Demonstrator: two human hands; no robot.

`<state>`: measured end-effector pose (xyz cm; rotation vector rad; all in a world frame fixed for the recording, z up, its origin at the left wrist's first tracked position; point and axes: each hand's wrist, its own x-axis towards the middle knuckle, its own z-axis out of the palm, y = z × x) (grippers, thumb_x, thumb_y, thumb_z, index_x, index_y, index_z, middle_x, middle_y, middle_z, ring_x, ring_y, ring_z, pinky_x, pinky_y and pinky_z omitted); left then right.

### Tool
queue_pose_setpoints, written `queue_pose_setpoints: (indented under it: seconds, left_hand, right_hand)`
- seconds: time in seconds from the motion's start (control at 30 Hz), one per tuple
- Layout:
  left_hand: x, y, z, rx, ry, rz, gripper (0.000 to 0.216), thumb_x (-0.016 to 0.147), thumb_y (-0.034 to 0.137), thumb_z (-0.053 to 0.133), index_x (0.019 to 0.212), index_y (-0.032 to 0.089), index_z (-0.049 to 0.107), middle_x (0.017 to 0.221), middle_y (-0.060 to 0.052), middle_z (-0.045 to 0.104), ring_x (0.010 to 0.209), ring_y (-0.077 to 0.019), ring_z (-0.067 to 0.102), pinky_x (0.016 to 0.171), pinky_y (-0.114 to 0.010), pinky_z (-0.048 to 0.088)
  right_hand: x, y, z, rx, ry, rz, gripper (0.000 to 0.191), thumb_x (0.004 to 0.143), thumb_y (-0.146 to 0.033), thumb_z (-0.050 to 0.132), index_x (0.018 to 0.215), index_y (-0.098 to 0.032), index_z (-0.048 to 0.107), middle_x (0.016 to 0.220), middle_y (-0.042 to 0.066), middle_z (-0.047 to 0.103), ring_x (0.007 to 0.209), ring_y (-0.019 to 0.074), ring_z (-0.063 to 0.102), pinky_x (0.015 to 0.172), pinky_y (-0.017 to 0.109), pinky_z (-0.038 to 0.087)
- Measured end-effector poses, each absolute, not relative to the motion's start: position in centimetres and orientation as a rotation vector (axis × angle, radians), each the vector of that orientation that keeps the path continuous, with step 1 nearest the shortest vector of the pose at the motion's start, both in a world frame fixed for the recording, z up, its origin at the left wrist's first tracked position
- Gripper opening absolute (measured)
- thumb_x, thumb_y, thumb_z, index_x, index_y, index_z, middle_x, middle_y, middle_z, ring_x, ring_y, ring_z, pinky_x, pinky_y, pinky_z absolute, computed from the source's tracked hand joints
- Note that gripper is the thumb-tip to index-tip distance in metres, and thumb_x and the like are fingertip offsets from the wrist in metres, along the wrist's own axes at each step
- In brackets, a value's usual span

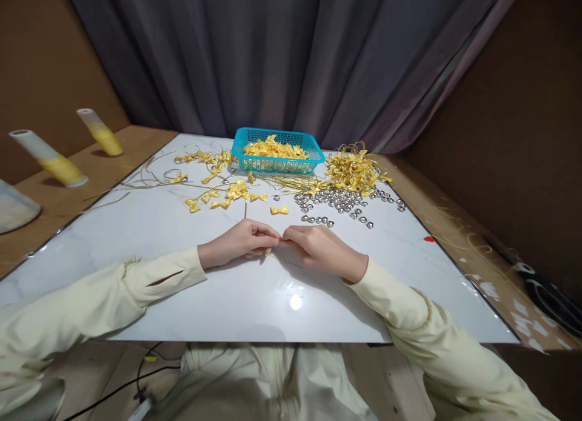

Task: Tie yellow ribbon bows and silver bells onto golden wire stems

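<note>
My left hand [248,239] and my right hand [318,248] meet above the middle of the white tabletop [236,312]. Both are closed in a pinch, fingertips nearly touching. Whatever lies between the fingertips is too small and covered to make out. A short gold cord [245,210] shows just beyond my left hand; whether that hand grips it, I cannot tell. Beyond the hands lie several yellow ribbon bows, one single bow [279,210] being closest. Small silver beads [334,199] are scattered past my right hand.
At the back stands a turquoise basket [278,166] of yellow bows. Right of it is a heap of bows on gold cords [352,169]; loose cords [150,175] spread leftward. Yellow-wound spools [63,169] stand at the left. Paper scraps [521,309] and a red piece [428,239] lie right.
</note>
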<state>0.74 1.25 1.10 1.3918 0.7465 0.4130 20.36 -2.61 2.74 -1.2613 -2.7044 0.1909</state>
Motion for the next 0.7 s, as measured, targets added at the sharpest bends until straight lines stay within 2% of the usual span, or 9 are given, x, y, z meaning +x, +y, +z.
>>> queue_pose_setpoints:
  seconds: [0.13, 0.37, 0.6, 0.7]
  left_hand:
    - [0.4, 1.4, 1.0, 1.348, 0.697, 0.372, 0.022, 0.077, 0.026, 0.062, 0.09, 0.01, 0.066, 0.053, 0.004, 0.047, 0.04, -0.0023, 0.024, 0.041, -0.021, 0.015]
    - [0.3, 1.6, 1.1, 1.295, 0.69, 0.368, 0.026, 0.076, 0.025, 0.062, 0.096, 0.008, 0.068, 0.046, 0.007, 0.038, 0.039, -0.0028, 0.022, 0.04, -0.02, 0.014]
    - [0.3, 1.9, 0.8, 1.27, 0.708, 0.391, 0.032, 0.075, 0.022, 0.061, 0.103, 0.007, 0.066, 0.048, 0.007, 0.04, 0.038, -0.0024, 0.022, 0.039, -0.02, 0.013]
    - [0.3, 1.9, 0.8, 1.272, 0.706, 0.397, 0.034, 0.075, 0.021, 0.06, 0.105, 0.007, 0.066, 0.048, 0.007, 0.04, 0.038, -0.0026, 0.022, 0.039, -0.02, 0.013]
  right_hand:
    - [20.7, -2.3, 2.9, -1.231, -2.675, 0.27, 0.023, 0.073, -0.002, 0.041, 0.084, -0.015, 0.057, 0.081, 0.006, 0.065, 0.063, 0.0135, 0.052, 0.056, 0.023, 0.028]
    - [21.3, -1.7, 3.0, -1.16, -2.652, 0.411, 0.024, 0.075, -0.002, 0.04, 0.082, -0.015, 0.059, 0.076, 0.005, 0.065, 0.064, 0.0141, 0.053, 0.057, 0.022, 0.03]
    - [21.6, -1.4, 2.9, -1.157, -2.639, 0.45, 0.023, 0.077, -0.003, 0.041, 0.084, -0.014, 0.06, 0.076, 0.006, 0.065, 0.064, 0.0138, 0.052, 0.058, 0.022, 0.031]
    - [21.7, -1.5, 3.1, -1.206, -2.622, 0.45, 0.017, 0.083, -0.011, 0.042, 0.084, -0.014, 0.059, 0.074, 0.005, 0.063, 0.062, 0.0129, 0.051, 0.057, 0.022, 0.03]
